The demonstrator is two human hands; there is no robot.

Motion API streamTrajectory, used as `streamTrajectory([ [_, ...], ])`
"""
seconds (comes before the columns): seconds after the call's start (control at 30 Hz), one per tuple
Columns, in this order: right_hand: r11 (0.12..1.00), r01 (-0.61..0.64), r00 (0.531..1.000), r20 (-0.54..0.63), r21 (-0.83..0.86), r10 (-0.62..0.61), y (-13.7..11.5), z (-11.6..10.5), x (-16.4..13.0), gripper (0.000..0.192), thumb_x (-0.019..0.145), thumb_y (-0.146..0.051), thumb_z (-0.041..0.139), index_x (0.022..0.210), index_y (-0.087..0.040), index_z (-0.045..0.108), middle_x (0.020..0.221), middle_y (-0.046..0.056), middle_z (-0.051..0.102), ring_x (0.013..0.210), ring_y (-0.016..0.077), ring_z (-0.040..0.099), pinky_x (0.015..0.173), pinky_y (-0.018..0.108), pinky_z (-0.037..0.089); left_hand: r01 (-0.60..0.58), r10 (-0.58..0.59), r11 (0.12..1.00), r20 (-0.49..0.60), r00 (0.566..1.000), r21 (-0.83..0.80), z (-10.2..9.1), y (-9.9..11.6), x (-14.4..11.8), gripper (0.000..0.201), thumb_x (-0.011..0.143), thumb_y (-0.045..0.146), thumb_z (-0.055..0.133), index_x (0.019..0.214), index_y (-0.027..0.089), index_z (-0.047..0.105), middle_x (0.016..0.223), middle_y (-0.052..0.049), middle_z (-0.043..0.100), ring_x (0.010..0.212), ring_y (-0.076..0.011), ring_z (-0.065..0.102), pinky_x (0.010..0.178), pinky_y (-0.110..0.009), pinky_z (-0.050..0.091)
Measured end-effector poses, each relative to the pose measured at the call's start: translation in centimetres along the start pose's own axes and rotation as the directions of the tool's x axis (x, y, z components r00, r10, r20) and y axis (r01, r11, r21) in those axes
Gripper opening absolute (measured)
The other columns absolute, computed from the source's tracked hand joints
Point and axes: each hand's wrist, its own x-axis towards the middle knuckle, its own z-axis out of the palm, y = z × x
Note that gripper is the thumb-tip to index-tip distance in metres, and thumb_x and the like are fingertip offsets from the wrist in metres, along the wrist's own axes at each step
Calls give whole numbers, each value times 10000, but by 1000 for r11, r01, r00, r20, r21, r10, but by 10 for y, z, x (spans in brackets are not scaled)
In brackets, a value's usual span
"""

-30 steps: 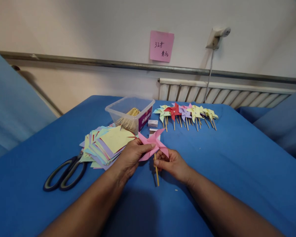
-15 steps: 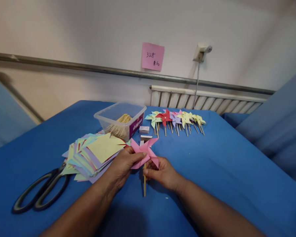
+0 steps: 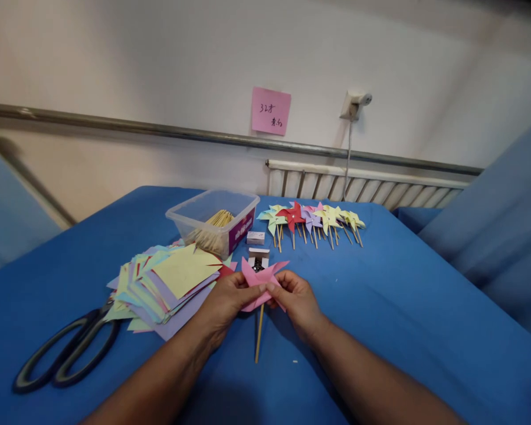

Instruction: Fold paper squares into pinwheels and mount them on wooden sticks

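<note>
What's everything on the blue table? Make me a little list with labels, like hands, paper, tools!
left hand: left hand pinches the pink pinwheel from its left side
right hand: right hand pinches the same pinwheel from the right
stick: wooden stick pokes out below the pinwheel
paper: stack of coloured paper squares, left of the hands
tools: black scissors at the near left
box: clear plastic box with wooden sticks inside
finished: row of pinwheels at the far side
table: blue table
wall: pink note

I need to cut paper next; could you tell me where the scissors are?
The scissors lie at the table's near left, just left of the coloured paper stack.
</note>
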Motion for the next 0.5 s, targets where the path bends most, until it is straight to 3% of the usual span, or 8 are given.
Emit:
streamTrajectory([
  [0.3,998,-40,999,-17,-48,39,-5,0,-3,361,628,-444,784,650,-166,555,518,-33,586,431,72,475,428,200,339,-3,4,999,-24,1000,43,-1,-4,-1,381,614,316,803,908,91,718,835,-111,735,715,-213,673,685,-309,483],
  [0.5,997,-32,999,-12,-73,31,-6,0,-3,339,627,-417,783,649,-162,562,526,-30,579,447,82,494,444,208,358,3,-2,999,-33,999,46,-2,-5,1,359,609,298,805,888,87,723,801,-104,737,690,-200,667,671,-290,472],
])
